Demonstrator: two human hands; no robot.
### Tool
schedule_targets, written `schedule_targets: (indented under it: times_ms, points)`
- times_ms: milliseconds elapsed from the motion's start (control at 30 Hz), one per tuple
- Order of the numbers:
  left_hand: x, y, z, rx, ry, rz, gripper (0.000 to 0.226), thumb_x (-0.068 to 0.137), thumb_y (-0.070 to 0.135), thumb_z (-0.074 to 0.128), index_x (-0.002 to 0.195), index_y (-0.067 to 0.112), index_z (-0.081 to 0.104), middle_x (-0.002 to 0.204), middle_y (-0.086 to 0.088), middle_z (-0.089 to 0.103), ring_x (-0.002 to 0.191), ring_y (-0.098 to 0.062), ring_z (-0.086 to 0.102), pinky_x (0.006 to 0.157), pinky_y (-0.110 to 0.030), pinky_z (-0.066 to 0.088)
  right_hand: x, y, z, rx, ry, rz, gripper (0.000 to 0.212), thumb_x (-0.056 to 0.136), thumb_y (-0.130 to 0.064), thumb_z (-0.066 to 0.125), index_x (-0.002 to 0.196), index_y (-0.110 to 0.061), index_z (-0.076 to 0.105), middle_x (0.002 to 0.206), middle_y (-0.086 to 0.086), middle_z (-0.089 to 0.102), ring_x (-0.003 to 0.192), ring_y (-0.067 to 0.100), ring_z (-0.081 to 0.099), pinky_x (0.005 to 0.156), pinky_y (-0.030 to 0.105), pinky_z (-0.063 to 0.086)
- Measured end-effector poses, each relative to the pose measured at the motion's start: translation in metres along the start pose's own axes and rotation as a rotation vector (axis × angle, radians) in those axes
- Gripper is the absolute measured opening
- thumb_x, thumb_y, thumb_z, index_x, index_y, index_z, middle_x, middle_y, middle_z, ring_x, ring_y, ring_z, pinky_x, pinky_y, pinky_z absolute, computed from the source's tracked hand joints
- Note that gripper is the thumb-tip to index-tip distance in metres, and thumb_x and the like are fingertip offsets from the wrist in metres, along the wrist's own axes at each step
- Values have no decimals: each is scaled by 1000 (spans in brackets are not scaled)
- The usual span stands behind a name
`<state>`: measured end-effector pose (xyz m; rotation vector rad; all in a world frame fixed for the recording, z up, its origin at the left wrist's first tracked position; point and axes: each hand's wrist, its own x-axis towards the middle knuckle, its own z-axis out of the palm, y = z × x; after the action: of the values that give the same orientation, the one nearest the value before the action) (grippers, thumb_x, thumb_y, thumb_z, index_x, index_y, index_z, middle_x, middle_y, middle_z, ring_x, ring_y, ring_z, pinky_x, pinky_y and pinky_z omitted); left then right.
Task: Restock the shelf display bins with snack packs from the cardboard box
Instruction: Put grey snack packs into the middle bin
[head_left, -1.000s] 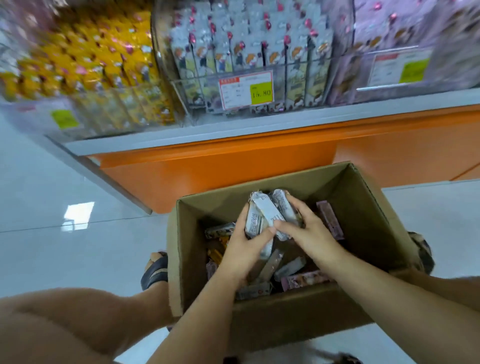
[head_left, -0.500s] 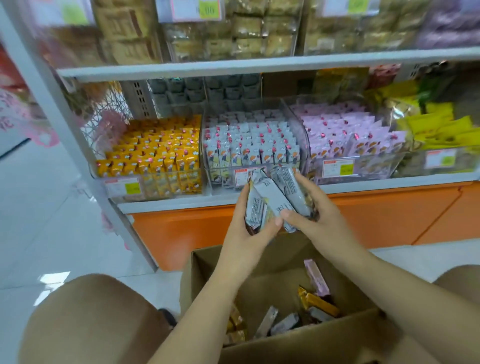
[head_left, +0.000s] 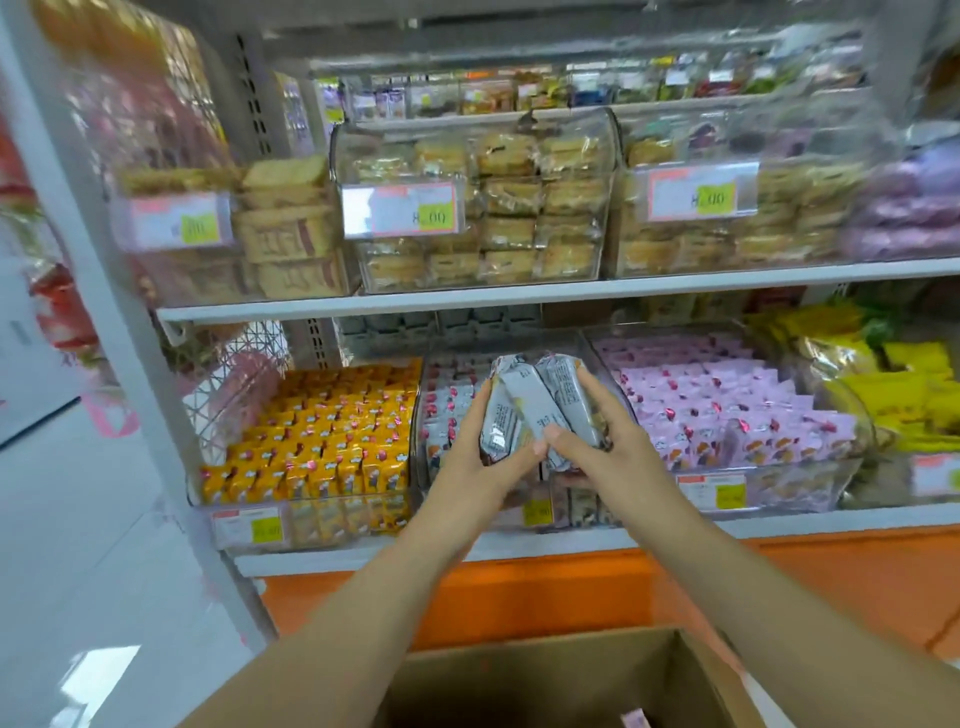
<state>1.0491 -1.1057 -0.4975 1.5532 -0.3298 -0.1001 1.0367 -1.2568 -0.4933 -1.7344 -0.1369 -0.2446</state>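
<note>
Packs sit bunched between left hand and right hand, both curled round them; long axes nearly upright. Middle bin lies just beyond, below them.

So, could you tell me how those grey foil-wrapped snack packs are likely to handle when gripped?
The grey foil-wrapped snack packs seem light: the left hand and right hand hold several together. Their glossy wrappers probably slip against each other, so the bundle may splay.
</note>
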Motion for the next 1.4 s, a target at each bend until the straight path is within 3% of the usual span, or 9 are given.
schedule_targets:
  times_ms: [133, 233, 400, 600, 800, 933, 1100, 1233, 1400]
  points:
    - [47, -3, -1, 80, -30, 8, 80, 62, 68, 75, 129, 69, 30, 144, 18, 43, 129, -13, 48, 102, -48, 46, 40, 8, -6, 12, 36, 56, 68, 88, -32, 65, 142, -50, 29, 134, -17, 50, 109, 5, 58, 92, 35, 54]
    - [81, -9, 2, 88, -39, -18, 59, 75, 54, 71, 119, 71, 36, 134, 20, 52, 120, -8, 54, 99, -42, 49, 69, 17, -10, -32, 78, 101, 69, 87, -37, 65, 143, -50, 26, 139, -17, 45, 120, 12, 53, 99, 43, 48]
    - [125, -26, 0, 169, -26, -52, 71, 91, 32, 64, 147, 44, 23, 152, 12, 31, 130, -17, 44, 104, -40, 43, 105, 35, -12, -374, 142, 147, 59, 95, -36, 54, 148, -28, 31, 152, -4, 33, 137, 19, 34, 109, 36, 34]
    - [149, -36, -7, 100, -30, -85, 61, 94, 18, 60, 144, 36, 31, 100, 28, 41, 73, 13, 53, 70, -18, 47, 122, 35, -14, -692, 192, 78, 47, 93, -29, 60, 137, -20, 48, 144, 5, 35, 121, 21, 47, 95, 26, 38]
    - [153, -38, -17, 19, -15, -136, 59, 91, 30, 63, 140, 46, 35, 140, 9, 36, 128, -19, 44, 98, -40, 45, 119, 31, -13, -913, 209, 39, 50, 90, -36, 62, 136, -25, 45, 146, 3, 20, 132, 24, 33, 95, 33, 42]
    - [150, -38, -23, -1, 6, -136, 53, 94, 15, 56, 136, 44, 42, 138, 9, 37, 114, -16, 51, 91, -37, 50, 113, 22, -13, -1147, 235, -34, 48, 91, -44, 58, 136, -35, 43, 143, -3, 28, 132, 20, 23, 87, 29, 44]
    - [147, -35, -32, 7, 99, -70, 42, 91, 2, 60, 122, 29, 49, 120, 3, 56, 94, -21, 68, 79, -38, 59, 113, 18, 0, -1119, 57, -190, 44, 93, -39, 55, 135, -40, 43, 138, -14, 41, 125, 14, 35, 102, 32, 27]
    - [145, -32, -46, 37, 99, -25, 36, 88, 2, 65, 108, 32, 59, 108, 10, 60, 98, -19, 67, 78, -28, 57, 115, 25, 15, -1210, -94, -207, 53, 91, -43, 57, 139, -44, 36, 147, -11, 29, 134, 15, 28, 108, 35, 16]
    - [141, -26, -54, -17, 143, -4, 24, 90, 14, 65, 101, 34, 59, 110, 8, 60, 97, -16, 68, 81, -27, 56, 120, 34, 21, -1167, 6, -209, 35, 92, -31, 58, 126, -36, 51, 141, -10, 35, 129, 14, 33, 105, 29, 19]
